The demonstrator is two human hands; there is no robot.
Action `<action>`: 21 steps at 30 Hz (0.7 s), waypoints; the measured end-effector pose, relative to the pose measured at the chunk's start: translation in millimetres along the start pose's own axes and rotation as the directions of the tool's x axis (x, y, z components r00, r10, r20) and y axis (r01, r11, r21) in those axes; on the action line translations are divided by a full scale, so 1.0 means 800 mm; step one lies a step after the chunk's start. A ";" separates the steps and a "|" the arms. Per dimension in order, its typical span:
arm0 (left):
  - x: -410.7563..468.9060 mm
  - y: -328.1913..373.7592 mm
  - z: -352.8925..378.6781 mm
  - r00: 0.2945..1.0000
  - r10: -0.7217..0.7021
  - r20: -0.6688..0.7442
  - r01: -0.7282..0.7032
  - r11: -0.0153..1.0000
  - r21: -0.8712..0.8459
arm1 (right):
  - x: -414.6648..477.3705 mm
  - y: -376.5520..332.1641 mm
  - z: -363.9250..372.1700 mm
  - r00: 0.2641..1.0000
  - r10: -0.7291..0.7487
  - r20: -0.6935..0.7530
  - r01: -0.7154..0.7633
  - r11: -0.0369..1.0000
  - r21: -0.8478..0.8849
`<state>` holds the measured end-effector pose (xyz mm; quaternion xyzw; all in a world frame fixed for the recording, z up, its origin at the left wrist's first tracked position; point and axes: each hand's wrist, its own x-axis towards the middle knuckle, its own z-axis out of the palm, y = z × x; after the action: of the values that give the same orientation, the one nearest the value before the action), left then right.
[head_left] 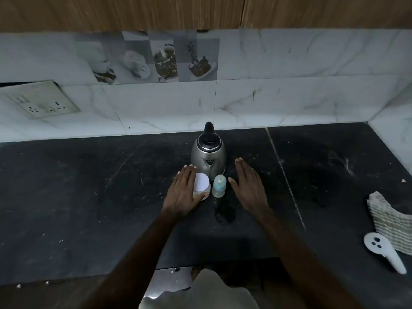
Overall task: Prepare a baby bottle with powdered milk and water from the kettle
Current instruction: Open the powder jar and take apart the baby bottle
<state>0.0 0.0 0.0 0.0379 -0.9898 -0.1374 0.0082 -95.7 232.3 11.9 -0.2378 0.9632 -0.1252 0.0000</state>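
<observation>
Over the near part of the black stone countertop we have both hands out. Our left hand lies with straight fingers against the left side of the white-lidded powder jar. Its thumb is hidden, so we cannot tell whether it hooks the jar. Our right hand is flat and spread, holding nothing, just beside the baby bottle. The bottle stands upright with its top on, between the two hands and close against the jar on its left. Its long axis is vertical, so we judge that the right hand, the free one, should close on it from the right. Behind both stands the steel kettle, spout toward us, handle toward the tiled wall.
</observation>
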 end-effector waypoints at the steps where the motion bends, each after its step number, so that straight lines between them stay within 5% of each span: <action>1: 0.001 0.000 0.002 1.000 0.002 0.012 -0.002 1.000 -0.020 | 0.000 -0.001 0.002 1.000 0.005 -0.016 -0.004 1.000 0.019; 7: 0.006 -0.002 0.000 0.983 -0.053 0.175 0.072 0.992 -0.102 | -0.012 -0.012 0.012 0.998 0.024 -0.058 -0.019 0.996 0.085; 13: 0.013 -0.007 -0.004 0.969 -0.086 0.232 0.142 0.961 -0.236 | -0.044 -0.032 0.033 0.924 -0.158 -0.348 0.183 0.982 0.041; 17: 0.015 -0.009 -0.002 0.963 -0.118 0.243 0.189 0.937 -0.295 | -0.056 -0.048 0.051 0.917 -0.248 -0.313 0.268 0.963 0.021; 21: -0.001 -0.017 0.006 0.969 -0.082 0.234 0.162 0.924 -0.347 | -0.068 -0.064 0.068 0.969 -0.180 -0.167 0.202 0.972 0.124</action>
<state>2.0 -11.5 -8.2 0.0824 -0.9379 -0.3215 -0.1008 -20.7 200.2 -31.7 -0.3186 0.9218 -0.2097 -0.0699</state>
